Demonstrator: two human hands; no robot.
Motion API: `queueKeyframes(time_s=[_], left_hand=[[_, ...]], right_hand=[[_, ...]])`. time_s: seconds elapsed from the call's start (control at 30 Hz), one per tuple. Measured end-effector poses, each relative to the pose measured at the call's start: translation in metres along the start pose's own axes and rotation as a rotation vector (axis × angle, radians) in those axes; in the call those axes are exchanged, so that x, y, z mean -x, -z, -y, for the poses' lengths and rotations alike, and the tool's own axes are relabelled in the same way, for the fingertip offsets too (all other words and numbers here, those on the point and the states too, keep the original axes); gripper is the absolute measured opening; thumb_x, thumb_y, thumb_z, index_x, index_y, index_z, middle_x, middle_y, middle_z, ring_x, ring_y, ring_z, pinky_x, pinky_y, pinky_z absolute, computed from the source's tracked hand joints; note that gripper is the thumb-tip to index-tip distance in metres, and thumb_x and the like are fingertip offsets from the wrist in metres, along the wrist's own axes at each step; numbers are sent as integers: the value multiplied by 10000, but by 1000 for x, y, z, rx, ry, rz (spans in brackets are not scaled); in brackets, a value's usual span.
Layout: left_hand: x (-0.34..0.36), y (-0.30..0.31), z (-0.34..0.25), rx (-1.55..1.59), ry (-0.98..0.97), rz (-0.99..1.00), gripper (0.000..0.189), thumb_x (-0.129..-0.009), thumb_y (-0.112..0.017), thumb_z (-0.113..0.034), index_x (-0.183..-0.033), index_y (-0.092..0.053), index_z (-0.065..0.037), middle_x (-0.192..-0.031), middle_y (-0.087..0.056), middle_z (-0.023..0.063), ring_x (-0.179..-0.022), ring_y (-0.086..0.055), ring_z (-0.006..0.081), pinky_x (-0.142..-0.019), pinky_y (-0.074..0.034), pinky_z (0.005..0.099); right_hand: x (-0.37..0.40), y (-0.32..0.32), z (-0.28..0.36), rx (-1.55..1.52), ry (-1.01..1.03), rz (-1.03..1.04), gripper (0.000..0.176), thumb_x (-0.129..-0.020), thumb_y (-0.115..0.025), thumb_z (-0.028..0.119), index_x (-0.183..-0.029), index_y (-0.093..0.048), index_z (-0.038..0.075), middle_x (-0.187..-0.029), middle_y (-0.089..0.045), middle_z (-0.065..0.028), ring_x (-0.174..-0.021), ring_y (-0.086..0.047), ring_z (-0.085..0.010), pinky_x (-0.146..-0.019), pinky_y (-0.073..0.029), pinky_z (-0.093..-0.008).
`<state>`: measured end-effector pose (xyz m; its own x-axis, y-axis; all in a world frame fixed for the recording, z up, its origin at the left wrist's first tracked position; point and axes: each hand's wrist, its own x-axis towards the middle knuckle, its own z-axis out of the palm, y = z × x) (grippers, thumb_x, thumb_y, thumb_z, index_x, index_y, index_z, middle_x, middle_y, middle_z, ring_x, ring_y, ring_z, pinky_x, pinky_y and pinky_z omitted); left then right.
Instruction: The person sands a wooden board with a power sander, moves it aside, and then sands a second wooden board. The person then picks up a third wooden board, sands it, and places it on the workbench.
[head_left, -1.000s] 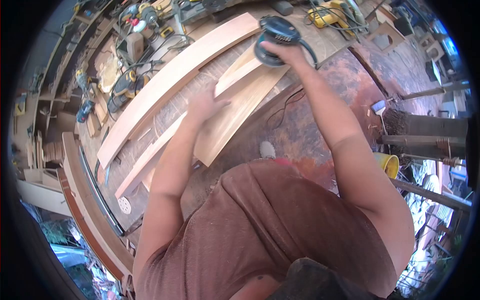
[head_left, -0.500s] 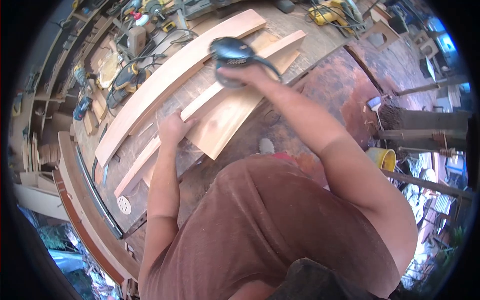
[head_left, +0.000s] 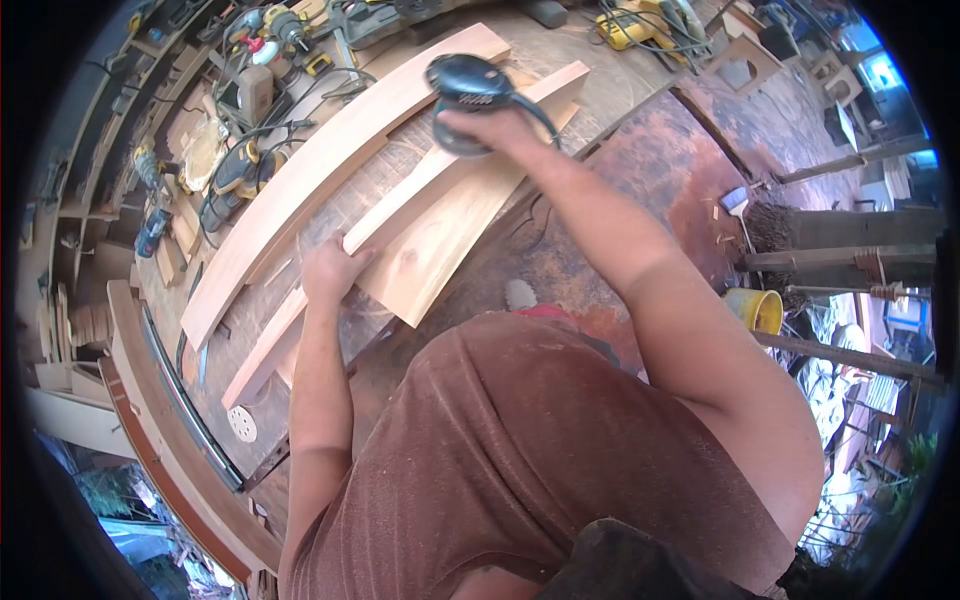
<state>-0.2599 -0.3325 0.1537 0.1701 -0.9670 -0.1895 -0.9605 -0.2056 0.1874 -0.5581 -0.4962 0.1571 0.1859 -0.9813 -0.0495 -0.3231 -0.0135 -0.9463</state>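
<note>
1. At twelve o'clock in the head view, I am seeing the right hand (head_left: 492, 128) gripping a dark sander (head_left: 468, 82) by its body.
2. The sander is overlapping a narrow curved strip (head_left: 400, 206) of pale wood; I am unable to tell whether its pad is touching.
3. Toward ten, the left hand (head_left: 333, 272) is closing around that strip, its thumb lying on the near side; some fingers are hiding from me.
4. The strip is running from about one o'clock down to eight, a flat board (head_left: 430, 255) lying just beside it on the person's side.
5. Toward ten and eleven, a wider curved board (head_left: 340, 165) is lying on the workbench (head_left: 560, 80), apart from the strip.
6. At eight, a perforated disc (head_left: 242, 423) is resting near the strip's lower end.
7. At two, a brush (head_left: 735, 200) is lying; at three, a yellow bucket (head_left: 756, 310) is showing.
</note>
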Motion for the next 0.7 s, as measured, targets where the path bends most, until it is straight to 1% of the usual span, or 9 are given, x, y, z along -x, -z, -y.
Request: queueKeyframes(time_s=[0.17, 0.27, 0.3, 0.37, 0.5, 0.57, 0.6, 0.63, 0.7], left_hand=[[-3, -3, 2, -14, 4, -12, 531, -732, -785, -519, -979, -710, -56, -884, -726, 208, -862, -705, 387, -772, -538, 480], [-3, -2, 2, -32, -7, -11, 529, -739, -780, -524, -978, -710, -57, -884, -724, 214, -861, -705, 390, -770, -538, 482], [-3, 0, 0, -35, -8, -6, 528, -744, -776, -526, -980, -709, -58, -884, -723, 217, -863, -705, 391, -771, -538, 483], [-3, 1, -2, -40, -7, -2, 528, -749, -773, -528, -982, -708, -58, -884, -722, 221, -866, -705, 392, -771, -538, 484], [-4, 3, -4, -44, -7, 6, 525, -759, -766, -525, -994, -706, -60, -888, -722, 224, -872, -706, 394, -778, -540, 487], [-4, 2, -5, -52, -10, 2, 523, -760, -765, -523, -999, -706, -61, -889, -722, 224, -874, -706, 396, -781, -540, 488], [-4, 3, -6, -56, -8, -6, 523, -761, -764, -524, -999, -706, -62, -893, -722, 224, -875, -705, 397, -784, -540, 487], [-4, 3, -7, -60, -6, -13, 522, -763, -762, -524, -1000, -707, -62, -897, -723, 225, -876, -704, 398, -787, -541, 487], [-4, 2, -5, -47, -20, -12, 523, -763, -760, -523, -1000, -705, -59, -899, -722, 226, -879, -703, 400, -788, -540, 486]], right_hand=[[-40, 66, -40, 71, 75, -158, 716, -718, -780, 631, -1195, -715, 100, -1172, -725, -123, -1111, -668, -239, -1001, -496, -334], [-66, 108, -57, 188, 106, -282, 709, -719, -798, 606, -1180, -716, 75, -1165, -729, -118, -1077, -682, -231, -968, -512, -346], [-65, 118, -53, 145, 168, -320, 682, -719, -819, 577, -1160, -725, 66, -1146, -736, -122, -1060, -691, -227, -959, -515, -339], [-78, 138, -64, 128, 125, -373, 655, -719, -834, 552, -1132, -735, 54, -1119, -743, -123, -1038, -700, -228, -947, -519, -330], [-85, 158, -68, 82, 94, -395, 644, -718, -835, 551, -1112, -744, 49, -1097, -749, -121, -1017, -705, -224, -940, -520, -321], [-79, 149, -64, 135, 69, -399, 585, -734, -867, 449, -1121, -730, 32, -1116, -739, -109, -1007, -696, -199, -927, -535, -335], [-70, 140, -58, 139, 91, -359, 598, -740, -864, 451, -1141, -722, 30, -1124, -736, -111, -1010, -695, -202, -935, -530, -332], [-68, 129, -61, 42, 135, -280, 731, -703, -839, 568, -1204, -708, 52, -1179, -723, -123, -1097, -672, -225, -973, -500, -320], [-60, 107, -62, 38, 82, -172, 722, -707, -837, 570, -1210, -708, 69, -1183, -720, -119, -1102, -665, -224, -992, -489, -315]])
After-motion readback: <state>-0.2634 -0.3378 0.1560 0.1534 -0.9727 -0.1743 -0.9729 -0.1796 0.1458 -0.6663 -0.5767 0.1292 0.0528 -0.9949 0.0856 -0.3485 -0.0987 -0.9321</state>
